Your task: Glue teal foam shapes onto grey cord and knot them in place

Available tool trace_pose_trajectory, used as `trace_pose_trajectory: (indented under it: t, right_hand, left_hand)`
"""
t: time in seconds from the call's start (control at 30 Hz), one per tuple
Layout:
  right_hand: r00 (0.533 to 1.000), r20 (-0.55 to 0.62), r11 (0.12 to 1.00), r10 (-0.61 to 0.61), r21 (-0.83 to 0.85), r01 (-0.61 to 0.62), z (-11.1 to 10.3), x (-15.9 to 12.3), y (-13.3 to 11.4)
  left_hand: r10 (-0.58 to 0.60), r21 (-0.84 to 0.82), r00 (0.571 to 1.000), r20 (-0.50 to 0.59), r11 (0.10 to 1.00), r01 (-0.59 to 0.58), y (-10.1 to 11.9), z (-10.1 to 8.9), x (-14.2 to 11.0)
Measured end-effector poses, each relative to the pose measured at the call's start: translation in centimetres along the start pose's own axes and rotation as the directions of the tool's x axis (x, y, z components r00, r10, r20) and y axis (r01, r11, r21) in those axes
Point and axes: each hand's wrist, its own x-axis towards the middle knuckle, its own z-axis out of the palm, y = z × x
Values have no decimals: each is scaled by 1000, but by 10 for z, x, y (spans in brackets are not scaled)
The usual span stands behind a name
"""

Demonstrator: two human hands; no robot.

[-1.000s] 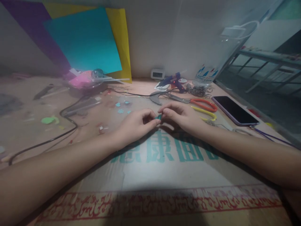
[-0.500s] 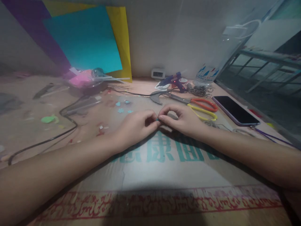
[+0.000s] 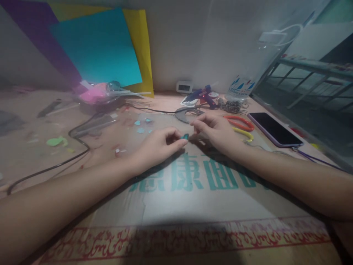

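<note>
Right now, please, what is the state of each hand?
Left hand: closed, holding a small teal piece at the fingertips.
Right hand: beside that piece; whether it is closed or holding anything cannot be told.

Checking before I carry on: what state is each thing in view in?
Left hand, pinching the small teal piece.
Right hand, beside the piece, grip unclear.
Glue gun, red light lit.
Smartphone, face up, screen dark.
Red-and-yellow-handled tool, handles spread, partly hidden.
White digital display, upright, unreadable.
</note>
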Motion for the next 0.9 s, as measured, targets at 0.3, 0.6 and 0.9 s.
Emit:
trace_pose_trajectory:
  t: [0.3,0.6,0.9]
  right_hand:
    - [983,184,1000,-15,-10,17,1,-8,-6]
    - [963,228,964,-141,-190,186,3,-11,-14]
    - [985,150,975,-85,-192,114,2,-10,-13]
  left_hand:
    - [15,38,1000,-19,999,-14,4,-1,1]
    - [145,294,988,-51,948,-124,4,1,-3]
    - [196,244,979,-61,954,-176,3,-1,-3]
